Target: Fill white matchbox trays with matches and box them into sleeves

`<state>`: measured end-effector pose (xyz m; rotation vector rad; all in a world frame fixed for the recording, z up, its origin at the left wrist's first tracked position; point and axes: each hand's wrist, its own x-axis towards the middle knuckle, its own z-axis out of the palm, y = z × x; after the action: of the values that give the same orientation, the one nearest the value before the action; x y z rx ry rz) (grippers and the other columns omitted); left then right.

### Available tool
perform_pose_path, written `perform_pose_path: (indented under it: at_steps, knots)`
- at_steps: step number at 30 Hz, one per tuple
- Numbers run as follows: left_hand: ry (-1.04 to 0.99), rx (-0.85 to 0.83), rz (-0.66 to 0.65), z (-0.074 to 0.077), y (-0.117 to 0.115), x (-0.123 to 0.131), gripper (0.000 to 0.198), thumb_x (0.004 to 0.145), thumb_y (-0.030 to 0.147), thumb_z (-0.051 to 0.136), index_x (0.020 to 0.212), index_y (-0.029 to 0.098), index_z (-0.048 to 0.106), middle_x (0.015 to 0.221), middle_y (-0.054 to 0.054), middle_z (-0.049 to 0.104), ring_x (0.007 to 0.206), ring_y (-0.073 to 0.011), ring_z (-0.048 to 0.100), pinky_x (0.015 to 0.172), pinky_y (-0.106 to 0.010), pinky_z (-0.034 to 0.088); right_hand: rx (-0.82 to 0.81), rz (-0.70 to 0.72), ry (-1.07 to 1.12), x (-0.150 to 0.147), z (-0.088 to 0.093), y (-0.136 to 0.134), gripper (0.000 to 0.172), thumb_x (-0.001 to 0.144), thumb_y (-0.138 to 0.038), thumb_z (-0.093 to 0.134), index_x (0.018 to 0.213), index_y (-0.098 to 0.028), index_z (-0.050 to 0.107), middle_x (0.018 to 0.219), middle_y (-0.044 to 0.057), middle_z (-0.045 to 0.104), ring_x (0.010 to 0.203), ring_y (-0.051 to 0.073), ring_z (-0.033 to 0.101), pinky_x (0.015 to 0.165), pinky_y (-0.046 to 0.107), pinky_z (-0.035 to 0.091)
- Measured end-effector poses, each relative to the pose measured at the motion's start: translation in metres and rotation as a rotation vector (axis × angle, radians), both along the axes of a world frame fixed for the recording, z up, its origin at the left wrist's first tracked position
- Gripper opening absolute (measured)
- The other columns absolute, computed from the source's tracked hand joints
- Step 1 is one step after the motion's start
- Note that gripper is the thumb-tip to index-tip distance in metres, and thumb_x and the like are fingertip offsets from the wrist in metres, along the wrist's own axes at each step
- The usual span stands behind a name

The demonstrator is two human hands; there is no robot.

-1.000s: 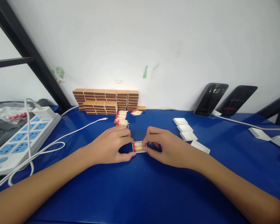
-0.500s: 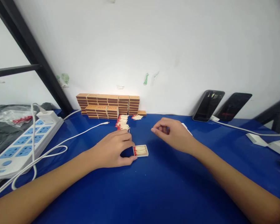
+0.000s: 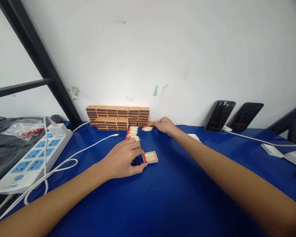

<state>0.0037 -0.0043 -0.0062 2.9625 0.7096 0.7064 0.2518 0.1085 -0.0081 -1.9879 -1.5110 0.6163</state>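
Our left hand rests on the worktop with thumb and forefinger spread to the width of a small white tray, holding it by its left end. We have the tray lying flat near the middle of the worktop, its open top showing a row of matches laid lengthwise, red heads toward our left hand. Our right hand is stretched out to the back, its fingertips at the right end of a low matchbox by the wall; we cannot tell whether the fingers have closed on it.

Just left of that box stand our stacked matchboxes, a taller row behind and a shorter one in front. Before them we see a loose heap of matches, partly hidden below by our left hand, and a smaller heap beside it, heads to the left. Past our right forearm, which covers most of it, shows a bit of something white. Two phones lean against the wall farther right, and on our left lies a power strip with white cables trailing over it
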Motion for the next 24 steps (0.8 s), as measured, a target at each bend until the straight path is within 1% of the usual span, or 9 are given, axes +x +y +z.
perform_pose_path:
  at_steps: [5, 8, 10, 12, 15, 17, 19, 21, 24]
  knots:
    - [0.004, 0.012, 0.015, -0.001, 0.001, 0.0, 0.026, 0.093, 0.039, 0.068, 0.102, 0.016, 0.075, 0.087, -0.006, 0.066, 0.084, -0.022, 0.062, 0.08, -0.038, 0.055, 0.012, -0.02, 0.102, 0.0, -0.004, -0.001, 0.036, 0.086, -0.04, 0.074, 0.062, -0.019, 0.058, 0.045, -0.003, 0.044, 0.044, 0.012, 0.041, 0.047, 0.027, 0.03]
    - [0.001, 0.024, 0.034, 0.0, 0.003, -0.001, 0.027, 0.093, 0.04, 0.067, 0.1, 0.015, 0.076, 0.087, -0.007, 0.068, 0.085, -0.0226, 0.063, 0.079, -0.039, 0.056, 0.05, -0.043, 0.182, 0.003, 0.001, -0.005, 0.035, 0.087, -0.04, 0.072, 0.064, -0.019, 0.057, 0.047, -0.004, 0.044, 0.044, 0.011, 0.038, 0.046, 0.027, 0.029]
    - [0.0, 0.048, 0.066, 0.002, 0.005, -0.001, 0.026, 0.093, 0.039, 0.067, 0.099, 0.015, 0.076, 0.088, -0.008, 0.069, 0.086, -0.0235, 0.063, 0.079, -0.039, 0.056, 0.105, -0.052, 0.228, 0.007, 0.007, -0.014, 0.032, 0.088, -0.041, 0.07, 0.069, -0.018, 0.059, 0.051, -0.005, 0.044, 0.047, 0.01, 0.038, 0.046, 0.025, 0.03]
    - [-0.009, 0.089, 0.109, 0.003, 0.007, -0.002, 0.026, 0.093, 0.039, 0.068, 0.098, 0.015, 0.076, 0.089, -0.008, 0.07, 0.086, -0.0242, 0.063, 0.079, -0.04, 0.056, 0.172, -0.045, 0.261, 0.013, 0.014, -0.031, 0.029, 0.089, -0.042, 0.067, 0.075, -0.017, 0.061, 0.057, -0.005, 0.045, 0.052, 0.01, 0.039, 0.048, 0.024, 0.031]
    - [-0.062, 0.154, 0.167, 0.004, 0.009, -0.003, 0.027, 0.093, 0.039, 0.068, 0.1, 0.014, 0.076, 0.09, -0.009, 0.072, 0.084, -0.0239, 0.061, 0.078, -0.04, 0.055, 0.227, 0.031, 0.306, 0.023, 0.02, -0.07, 0.03, 0.09, -0.046, 0.066, 0.078, -0.018, 0.063, 0.065, -0.003, 0.05, 0.057, 0.01, 0.042, 0.05, 0.023, 0.034]
    - [-0.109, 0.184, 0.195, 0.005, 0.009, -0.003, 0.029, 0.093, 0.039, 0.068, 0.101, 0.013, 0.076, 0.091, -0.009, 0.073, 0.083, -0.0237, 0.061, 0.078, -0.04, 0.055, 0.2, 0.138, 0.387, 0.027, 0.019, -0.1, 0.035, 0.088, -0.052, 0.068, 0.079, -0.019, 0.063, 0.068, -0.002, 0.054, 0.057, 0.011, 0.046, 0.049, 0.023, 0.038]
    - [-0.147, 0.207, 0.209, 0.005, 0.009, -0.002, 0.03, 0.093, 0.039, 0.068, 0.102, 0.012, 0.076, 0.092, -0.01, 0.073, 0.084, -0.0238, 0.061, 0.078, -0.04, 0.056, 0.159, 0.167, 0.442, 0.028, 0.014, -0.124, 0.04, 0.085, -0.059, 0.069, 0.082, -0.019, 0.064, 0.068, -0.001, 0.058, 0.052, 0.01, 0.047, 0.046, 0.024, 0.039]
    - [-0.17, 0.222, 0.202, 0.005, 0.008, -0.001, 0.029, 0.093, 0.038, 0.069, 0.102, 0.012, 0.076, 0.093, -0.01, 0.074, 0.084, -0.0237, 0.061, 0.077, -0.04, 0.056, 0.149, 0.167, 0.48, 0.025, 0.009, -0.14, 0.047, 0.082, -0.066, 0.071, 0.084, -0.019, 0.066, 0.067, -0.001, 0.059, 0.051, 0.011, 0.046, 0.043, 0.024, 0.038]
    - [-0.178, 0.226, 0.175, 0.004, 0.008, 0.0, 0.029, 0.093, 0.039, 0.07, 0.103, 0.013, 0.077, 0.091, -0.01, 0.075, 0.083, -0.0233, 0.062, 0.075, -0.039, 0.056, 0.161, 0.174, 0.518, 0.018, 0.004, -0.147, 0.054, 0.077, -0.072, 0.074, 0.084, -0.019, 0.068, 0.066, 0.0, 0.06, 0.051, 0.011, 0.047, 0.041, 0.024, 0.038]
